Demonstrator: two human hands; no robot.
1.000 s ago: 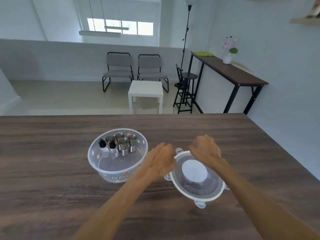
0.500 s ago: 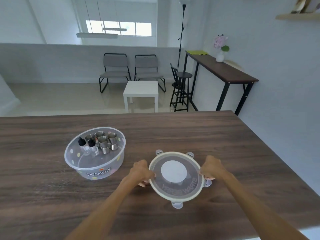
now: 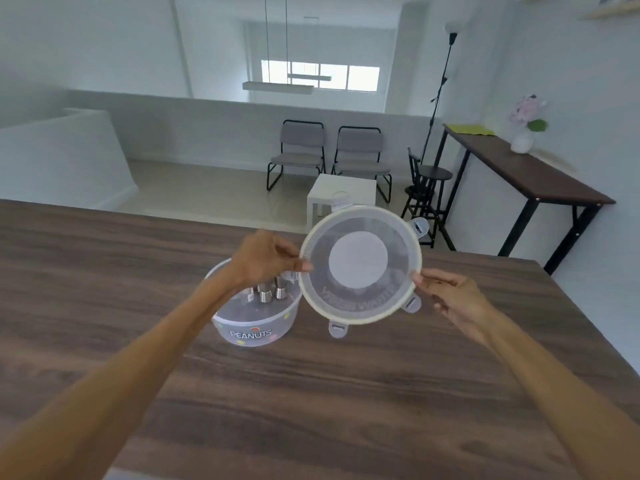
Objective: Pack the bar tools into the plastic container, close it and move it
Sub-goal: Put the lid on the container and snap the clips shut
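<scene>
A round clear plastic lid with several clip tabs is held up in the air, tilted toward me, to the right of the container. My left hand pinches its left rim and my right hand pinches its right rim. Below the left hand stands the clear round plastic container marked PEANUTS on the dark wooden table. Several steel bar tools stand upright inside it, partly hidden by my left hand and forearm.
The table's far edge runs just behind the container and its right edge falls off at the right. Beyond are a white side table, two grey chairs, a black stool and a dark console table.
Both hands have lifted the lid off the table and carried it up and toward the container. The view has swung so the container now sits under my left hand.
</scene>
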